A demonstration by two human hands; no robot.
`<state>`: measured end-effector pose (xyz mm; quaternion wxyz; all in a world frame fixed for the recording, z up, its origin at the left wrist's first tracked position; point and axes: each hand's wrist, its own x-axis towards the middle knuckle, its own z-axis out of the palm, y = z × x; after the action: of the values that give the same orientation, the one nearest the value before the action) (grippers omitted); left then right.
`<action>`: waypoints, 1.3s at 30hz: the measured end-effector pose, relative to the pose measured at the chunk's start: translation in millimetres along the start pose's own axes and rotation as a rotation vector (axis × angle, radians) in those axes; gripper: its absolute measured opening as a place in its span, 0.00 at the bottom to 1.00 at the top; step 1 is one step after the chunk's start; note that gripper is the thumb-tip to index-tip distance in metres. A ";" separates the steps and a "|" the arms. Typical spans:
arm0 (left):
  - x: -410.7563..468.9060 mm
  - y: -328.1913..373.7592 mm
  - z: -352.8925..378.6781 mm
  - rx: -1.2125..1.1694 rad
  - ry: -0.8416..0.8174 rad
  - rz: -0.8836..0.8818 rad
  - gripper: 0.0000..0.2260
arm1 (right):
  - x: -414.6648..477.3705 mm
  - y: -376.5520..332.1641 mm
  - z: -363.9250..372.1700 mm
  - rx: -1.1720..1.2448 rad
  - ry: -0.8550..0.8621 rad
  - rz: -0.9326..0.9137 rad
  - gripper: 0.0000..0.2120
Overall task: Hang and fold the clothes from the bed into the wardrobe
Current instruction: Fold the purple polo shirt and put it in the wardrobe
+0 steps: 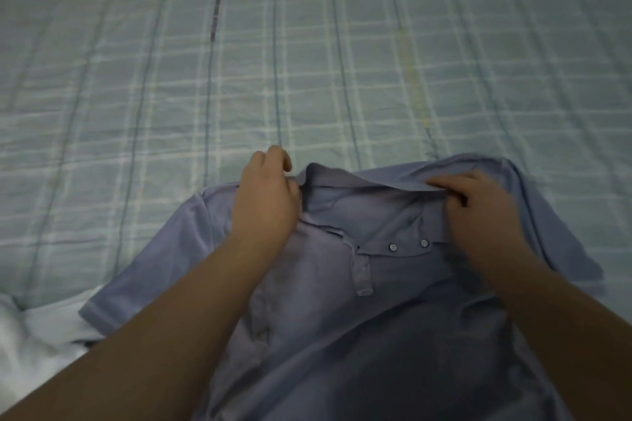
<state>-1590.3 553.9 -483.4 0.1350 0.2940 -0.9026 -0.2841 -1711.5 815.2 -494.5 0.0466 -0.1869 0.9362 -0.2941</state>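
A light blue polo shirt [342,301] lies front up on the bed, collar away from me, its button placket open with two buttons showing. My left hand [265,198] pinches the left end of the collar. My right hand [478,208] pinches the right end of the collar, fingers curled over the cloth. One short sleeve spreads out to the left; the other side is bunched at the right.
The bed is covered by a pale green checked sheet [307,44] that fills the far part of the view. A white garment [30,345] lies crumpled at the lower left, next to the shirt's sleeve.
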 end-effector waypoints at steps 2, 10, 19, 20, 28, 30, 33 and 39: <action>-7.9 -21.4 -7.4 -0.043 0.024 0.046 0.13 | -2.1 -0.1 -0.7 0.071 0.020 0.051 0.20; -40.7 -59.5 -21.9 -0.069 -0.147 0.100 0.18 | -17.1 -7.9 0.7 0.039 0.011 0.101 0.19; -47.8 -24.3 -7.7 -0.183 -0.159 -0.165 0.17 | -17.4 -12.2 6.3 -0.123 -0.042 0.018 0.16; -48.1 -27.9 -8.0 -0.186 -0.168 -0.141 0.18 | -15.0 -10.3 6.1 -0.068 -0.031 0.059 0.17; -55.9 -57.4 -15.4 -0.075 -0.199 0.054 0.23 | -13.5 2.0 7.0 0.409 0.004 0.488 0.17; -57.3 -57.8 -16.9 0.021 -0.224 0.091 0.23 | -15.1 2.4 5.2 0.456 -0.010 0.527 0.19; -62.0 -44.3 -25.9 0.205 -0.142 0.193 0.20 | -19.3 -10.7 -5.7 0.127 0.017 0.269 0.20; -56.3 -2.5 -2.7 0.347 -0.297 0.171 0.27 | -16.3 -23.1 17.7 -0.263 -0.076 -0.320 0.20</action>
<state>-1543.5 585.2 -487.1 -0.0281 0.1901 -0.9694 -0.1525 -1685.5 794.4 -496.3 0.0098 -0.3487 0.9224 -0.1660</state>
